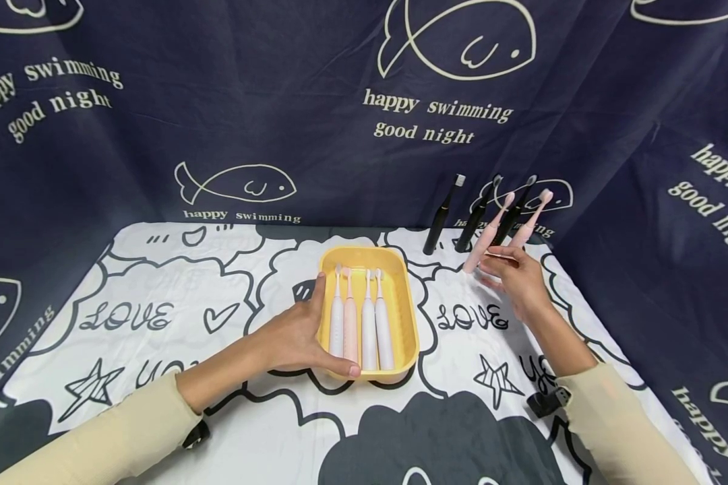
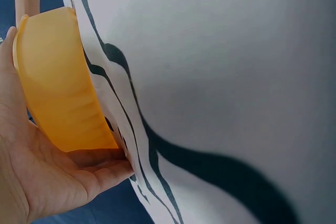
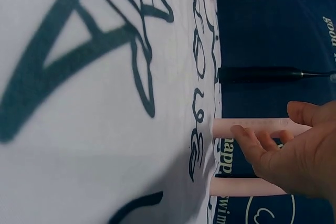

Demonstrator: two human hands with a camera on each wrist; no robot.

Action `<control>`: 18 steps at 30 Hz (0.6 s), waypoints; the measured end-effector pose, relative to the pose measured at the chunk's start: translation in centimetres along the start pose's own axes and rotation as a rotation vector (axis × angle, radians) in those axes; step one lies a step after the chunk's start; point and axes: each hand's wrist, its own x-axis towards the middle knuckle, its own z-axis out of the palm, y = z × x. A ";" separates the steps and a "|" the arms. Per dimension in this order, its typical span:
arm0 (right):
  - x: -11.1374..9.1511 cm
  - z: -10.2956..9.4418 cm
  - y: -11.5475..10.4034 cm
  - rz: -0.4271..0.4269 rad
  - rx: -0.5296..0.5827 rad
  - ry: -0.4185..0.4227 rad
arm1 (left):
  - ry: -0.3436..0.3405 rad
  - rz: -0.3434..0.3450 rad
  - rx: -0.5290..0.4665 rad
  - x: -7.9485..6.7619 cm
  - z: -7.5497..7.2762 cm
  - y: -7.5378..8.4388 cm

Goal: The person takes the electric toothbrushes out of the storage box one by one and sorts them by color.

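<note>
In the head view, a yellow tray [image 1: 411, 337] holds several electric toothbrushes: white ones [image 1: 369, 337] and a pink one [image 1: 350, 330]. My left hand [image 1: 297, 337] grips its near left corner, thumb on the front rim and fingers along the left side. The left wrist view shows the fingers against the tray wall [image 2: 63, 77]. To the right, my right hand [image 1: 516, 276] is at a standing pink toothbrush [image 1: 482, 246]; in the right wrist view its loosely bent fingers and thumb stand apart, overlapping the handle [image 3: 226, 128].
A second pink toothbrush [image 1: 524, 232] stands close behind the right hand. Three black toothbrushes [image 1: 439, 225] stand upright along the back right edge. A patterned white cloth [image 1: 158, 289] covers the table, and a dark blue fish-print curtain [image 1: 315, 101] hangs behind and at the sides.
</note>
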 end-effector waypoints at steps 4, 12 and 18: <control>-0.4 0.2 -0.1 0.009 0.026 -0.034 | 0.002 0.014 -0.009 0.0 0.0 0.1; -1.3 1.2 -0.6 -0.003 0.052 -0.119 | 0.000 0.012 -0.003 0.0 0.0 0.1; -1.6 2.5 -1.2 -0.018 -0.006 -0.155 | 0.002 0.005 0.004 0.0 0.0 0.1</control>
